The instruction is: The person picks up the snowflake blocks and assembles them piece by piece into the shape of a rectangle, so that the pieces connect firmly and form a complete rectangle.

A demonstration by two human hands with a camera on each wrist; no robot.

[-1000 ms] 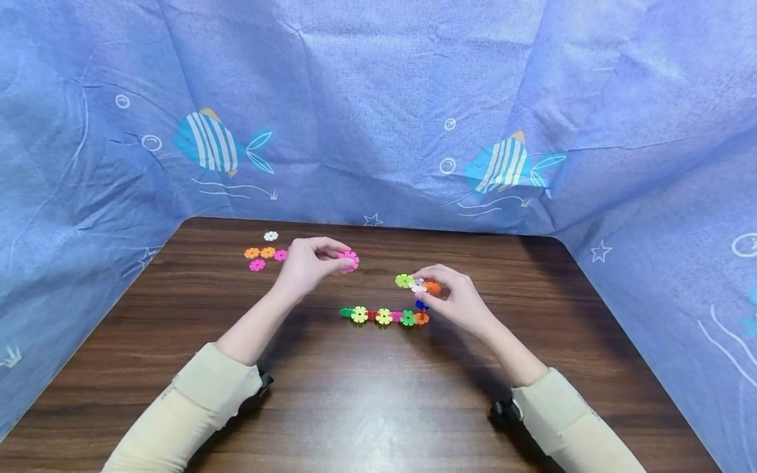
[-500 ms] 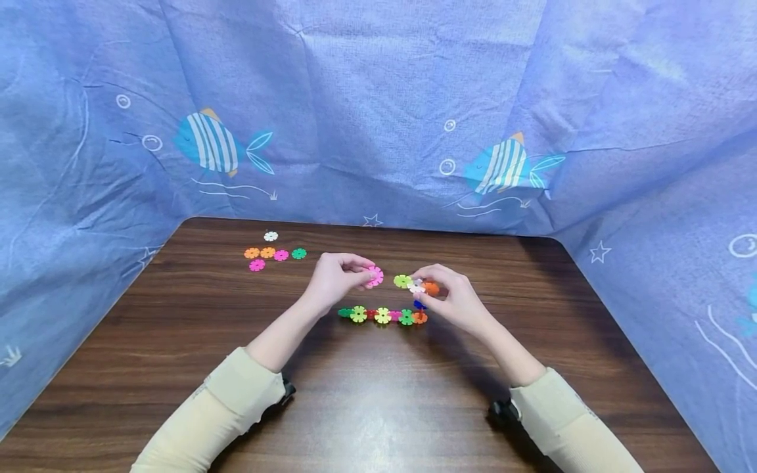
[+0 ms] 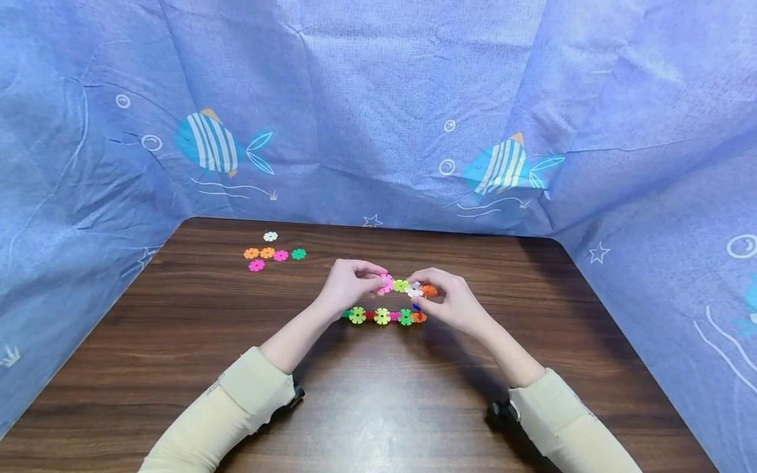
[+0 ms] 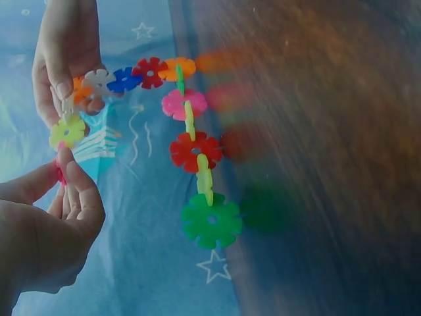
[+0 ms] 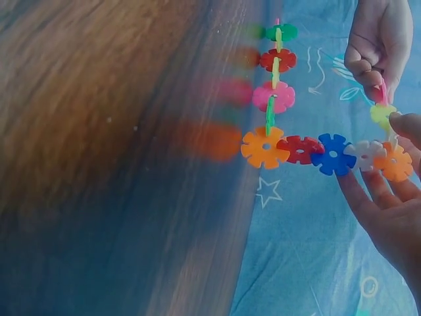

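Dark wood-grain worktop [image 3: 378, 401], rear left: six loose, notched, flower-shaped plastic discs [image 3: 280, 255] in white, orange, pink and green are lying flat, well apart from the chain, presumably leaving room to work.

Left hand [image 3: 349, 289]: is pinching a bright pink, flower-shaped plastic disc [image 3: 387, 283] from its left side, apparently leaving the far slots exposed. That far edge is meeting a lime-green, flower-shaped plastic disc [image 3: 400, 286]; whether they are interlocking cannot be told.

Centre to right: a multicoloured chain of slotted, flower-shaped plastic discs [image 3: 382, 314] is standing, its lower row apparently resting on the worktop, its right side rising. Lower-row neighbours are sitting crosswise, as slot joints seem to require.

Right hand [image 3: 452, 295]: is pinching a white, flower-shaped plastic disc [image 3: 414, 290] beside the lime-green one, probably bracing the chain's raised end against pressure from the left and steadying its upright side.
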